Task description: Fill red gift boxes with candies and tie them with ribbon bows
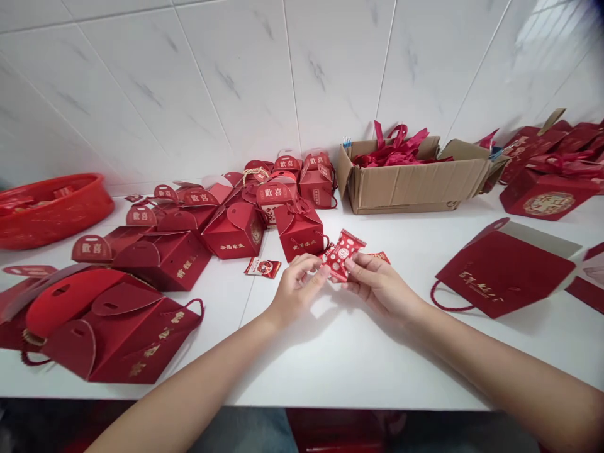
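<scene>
Behind your work stands a white tiled wall [255, 82], and before you is the white table [292, 371]. Toward its back rests an open brown cardboard box [406, 189] with dark pink ribbons [394, 151]; at the far left is a red plastic basin [56, 220]. On your right, a dark red paper box [500, 267] with a cord handle is open, its pale inside visible, and its gold writing seems to read 百年好合. The front-left red gift box [132, 340] also carries gold characters, perhaps 前程似锦, while the middle red box [233, 236] appears to say 安居乐业; several flaps show 歡喜. Your right hand [377, 283] holds a small shiny red wrapped packet [346, 255] with white dots, thumb against fingers, and your left hand [299, 286] is pinched narrow at its left edge. The packet is raised above the table, between both hands, with a double-happiness sign on its face. I judge that you are handling or checking this packet; any move from here calls for a light pinch, with one hand keeping it when the other lets go. Just left of your hands lies a white-and-red packet [264, 268], whose print is too small to read.
</scene>
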`<action>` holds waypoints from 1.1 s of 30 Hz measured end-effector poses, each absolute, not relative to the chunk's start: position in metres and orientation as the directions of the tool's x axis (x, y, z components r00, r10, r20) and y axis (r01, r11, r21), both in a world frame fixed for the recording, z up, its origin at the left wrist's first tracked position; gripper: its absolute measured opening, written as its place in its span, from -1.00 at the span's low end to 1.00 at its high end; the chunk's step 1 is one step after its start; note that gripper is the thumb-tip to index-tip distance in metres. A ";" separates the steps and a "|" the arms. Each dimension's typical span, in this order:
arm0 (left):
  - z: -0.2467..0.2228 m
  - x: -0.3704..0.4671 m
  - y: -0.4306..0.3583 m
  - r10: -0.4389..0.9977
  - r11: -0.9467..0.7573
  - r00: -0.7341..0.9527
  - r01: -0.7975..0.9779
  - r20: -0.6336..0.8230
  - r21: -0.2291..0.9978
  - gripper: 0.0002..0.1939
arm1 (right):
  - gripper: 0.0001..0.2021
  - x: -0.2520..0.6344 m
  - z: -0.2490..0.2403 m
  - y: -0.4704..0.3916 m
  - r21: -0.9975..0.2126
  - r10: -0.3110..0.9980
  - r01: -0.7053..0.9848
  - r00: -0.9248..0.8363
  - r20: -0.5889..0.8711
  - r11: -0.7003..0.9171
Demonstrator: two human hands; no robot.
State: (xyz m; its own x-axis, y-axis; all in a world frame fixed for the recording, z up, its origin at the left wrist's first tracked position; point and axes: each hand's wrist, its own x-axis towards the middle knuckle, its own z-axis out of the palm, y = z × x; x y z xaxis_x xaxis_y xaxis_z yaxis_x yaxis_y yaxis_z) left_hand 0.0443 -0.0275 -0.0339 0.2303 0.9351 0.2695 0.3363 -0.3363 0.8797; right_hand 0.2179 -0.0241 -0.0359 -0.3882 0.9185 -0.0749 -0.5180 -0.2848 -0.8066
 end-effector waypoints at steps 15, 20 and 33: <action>-0.026 0.041 -0.031 0.879 -0.362 0.398 0.200 0.262 0.911 -0.75 | -0.78 0.221 -0.034 -0.033 -0.978 0.938 -0.193 -0.320 0.136 0.076; -0.024 0.041 -0.032 0.867 -0.389 0.406 0.187 0.289 0.902 -0.76 | -0.82 0.223 -0.034 -0.035 -0.971 0.930 -0.214 -0.326 0.171 0.103; -0.038 0.053 -0.038 0.940 -0.330 0.187 0.273 0.287 0.904 -0.73 | -0.72 0.217 -0.046 -0.030 -0.956 0.951 -0.288 -0.306 0.034 -0.059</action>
State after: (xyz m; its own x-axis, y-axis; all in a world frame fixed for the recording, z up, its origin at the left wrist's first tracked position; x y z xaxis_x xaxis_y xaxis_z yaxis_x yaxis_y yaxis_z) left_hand 0.0535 -0.0377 -0.0378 0.1869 0.9396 0.2867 0.2730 -0.3301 0.9036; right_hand 0.2171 -0.0300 -0.0461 -0.3064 0.9513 0.0336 -0.2885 -0.0591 -0.9557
